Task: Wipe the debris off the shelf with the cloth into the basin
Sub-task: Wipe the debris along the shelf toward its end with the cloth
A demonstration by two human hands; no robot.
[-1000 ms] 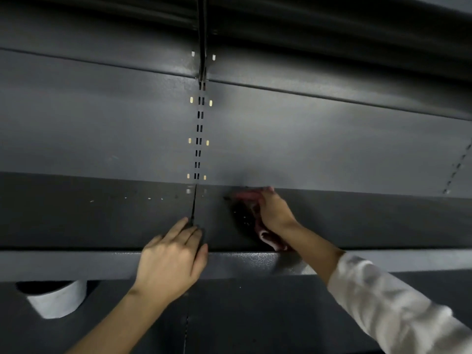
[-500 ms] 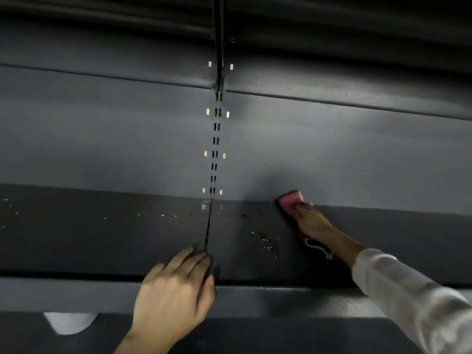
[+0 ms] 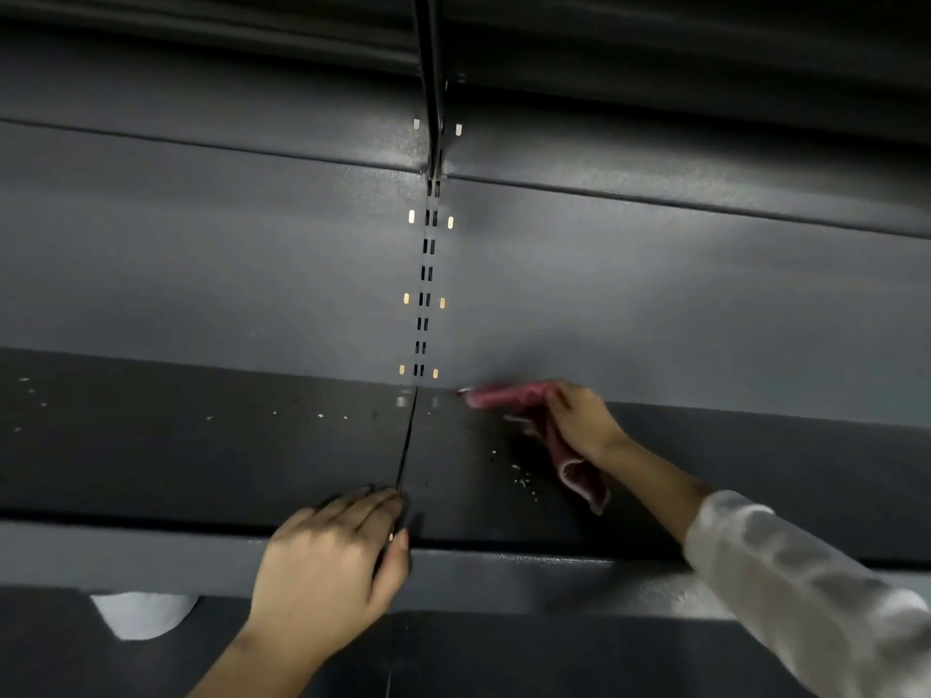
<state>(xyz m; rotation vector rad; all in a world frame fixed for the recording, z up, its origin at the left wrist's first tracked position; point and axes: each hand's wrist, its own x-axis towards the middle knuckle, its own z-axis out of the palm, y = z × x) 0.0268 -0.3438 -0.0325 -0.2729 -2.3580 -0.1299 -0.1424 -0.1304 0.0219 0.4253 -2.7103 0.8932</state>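
A dark grey metal shelf (image 3: 201, 460) runs across the view. Pale debris crumbs (image 3: 524, 480) lie on it near the middle seam, and more specks (image 3: 322, 415) are scattered to the left. My right hand (image 3: 584, 420) grips a pink cloth (image 3: 509, 396) pressed against the shelf's back corner, with a loose end trailing toward the front. My left hand (image 3: 332, 556) rests flat on the shelf's front lip at the seam, fingers together, holding nothing. A white basin (image 3: 143, 614) shows only partly, below the shelf at the lower left.
A slotted upright (image 3: 425, 274) divides the grey back panel. Another shelf (image 3: 655, 52) overhangs above. The seam (image 3: 405, 455) splits the shelf into left and right boards. A thick front rail (image 3: 554, 581) edges the shelf.
My right hand slid the cloth out to the right along the back corner, then back left toward the seam. The left hand stayed on the front lip. The view shifted slightly.
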